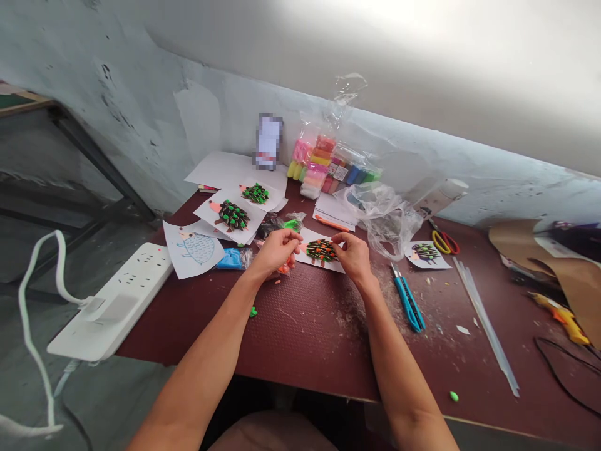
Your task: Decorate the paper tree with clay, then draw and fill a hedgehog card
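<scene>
A hedgehog card (321, 250) with dark spines and orange dots lies on the table between my hands. My right hand (353, 255) is at the card's right side, thumb and forefinger pinched over the hedgehog's back end; whatever they hold is too small to name. Just left of the card, my left hand (280, 250) is closed with its fingertips together, and I cannot make out what is in them. Under and beside it shows a bag of orange clay (284, 269). Bits of green clay (253, 311) lie near my left forearm.
Finished-looking hedgehog cards (233, 216) and a blue hedgehog drawing (194, 249) lie left. Behind stand clay packs (319, 166) and a plastic bag (387, 216). Right are a utility knife (408, 297), scissors (444, 241), glue sticks (486, 329) and a glue gun (563, 317). A power strip (117, 300) sits left.
</scene>
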Demonstrator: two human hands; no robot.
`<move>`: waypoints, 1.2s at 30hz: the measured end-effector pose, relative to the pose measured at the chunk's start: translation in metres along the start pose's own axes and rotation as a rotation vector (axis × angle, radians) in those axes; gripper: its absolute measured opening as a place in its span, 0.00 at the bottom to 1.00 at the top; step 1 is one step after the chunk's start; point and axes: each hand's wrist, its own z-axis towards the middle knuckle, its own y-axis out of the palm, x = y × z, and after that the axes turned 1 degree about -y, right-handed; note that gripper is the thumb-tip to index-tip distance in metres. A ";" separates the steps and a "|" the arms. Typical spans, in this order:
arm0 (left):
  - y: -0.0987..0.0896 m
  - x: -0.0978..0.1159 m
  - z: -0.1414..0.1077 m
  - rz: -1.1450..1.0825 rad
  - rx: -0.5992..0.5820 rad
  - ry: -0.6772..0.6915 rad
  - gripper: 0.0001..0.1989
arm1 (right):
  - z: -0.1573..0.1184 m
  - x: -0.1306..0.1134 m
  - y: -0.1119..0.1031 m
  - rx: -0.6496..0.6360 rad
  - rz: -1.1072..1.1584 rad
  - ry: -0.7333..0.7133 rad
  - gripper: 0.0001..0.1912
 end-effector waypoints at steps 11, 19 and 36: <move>0.001 0.000 0.000 -0.005 -0.006 0.004 0.08 | 0.003 -0.004 -0.001 -0.011 -0.039 -0.004 0.09; 0.000 0.001 0.000 0.020 -0.004 0.016 0.08 | 0.004 -0.006 -0.002 -0.011 -0.055 -0.008 0.08; 0.000 0.003 -0.003 0.031 -0.022 0.014 0.08 | 0.007 -0.007 -0.001 -0.015 0.066 -0.005 0.10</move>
